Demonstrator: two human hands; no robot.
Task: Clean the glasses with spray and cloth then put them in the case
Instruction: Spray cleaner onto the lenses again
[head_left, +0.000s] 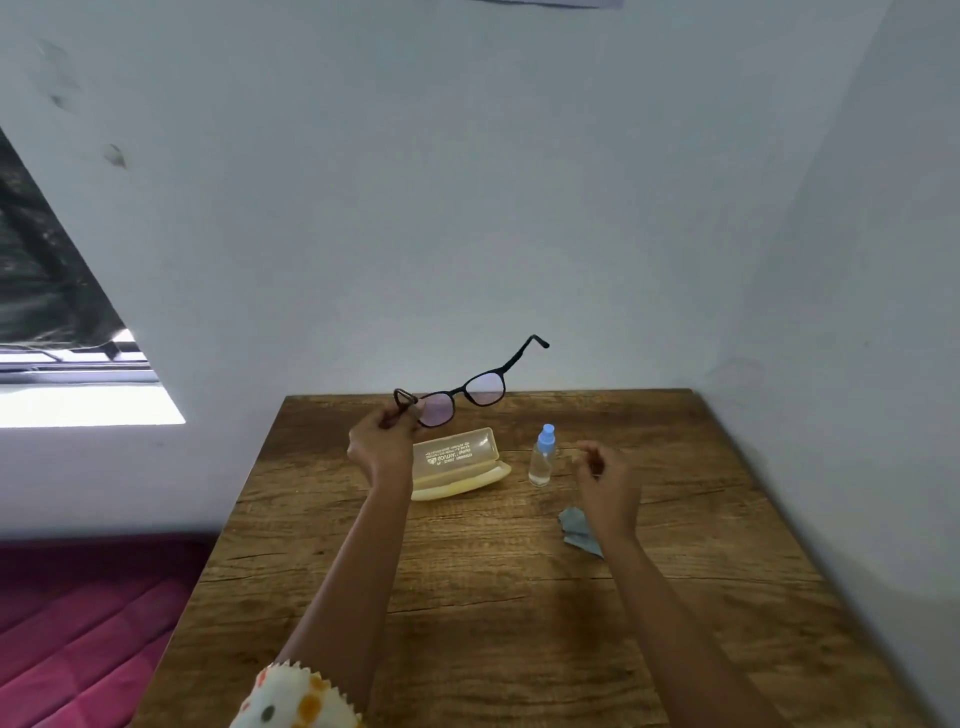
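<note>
My left hand (382, 441) holds the black-framed glasses (464, 392) up above the table, pinching them at the left temple hinge. The far temple arm sticks out up and to the right. Just below stands the open cream case (457, 463), lid raised, nothing visible inside. To its right is a small clear spray bottle (542, 456) with a blue cap, upright. My right hand (605, 480) hovers right of the bottle, fingers loosely curled, holding nothing. A grey-blue cloth (575, 531) lies crumpled on the table, partly hidden by my right wrist.
The wooden table (467, 597) sits in a corner, with pale walls behind and on the right. A pink quilted bed (78, 623) lies left of the table. A window opening (62, 332) is at far left.
</note>
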